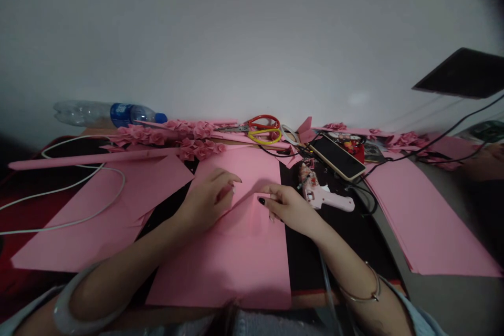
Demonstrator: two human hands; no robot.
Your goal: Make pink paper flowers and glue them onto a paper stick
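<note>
Between the thumb and fingers of my right hand (289, 207) is the edge of a small folded piece of pink paper (258, 216), held raised over a large pink paper sheet (224, 273). My left hand (210, 197) hovers close on the left, its fingers curved and apart, with nothing visible in them. Part of its underside is hidden. A pink glue gun (333, 200) lies just right of my right hand. Behind the sheet are scissors (263, 130) with red and yellow handles.
Pink paper flowers (197, 139) and rolled pink sticks (98, 159) line the wall. A plastic bottle (94, 114) lies back left. A phone (338, 156) and cables sit right. More pink sheets (429, 220) are stacked right, near another person's arm (484, 184).
</note>
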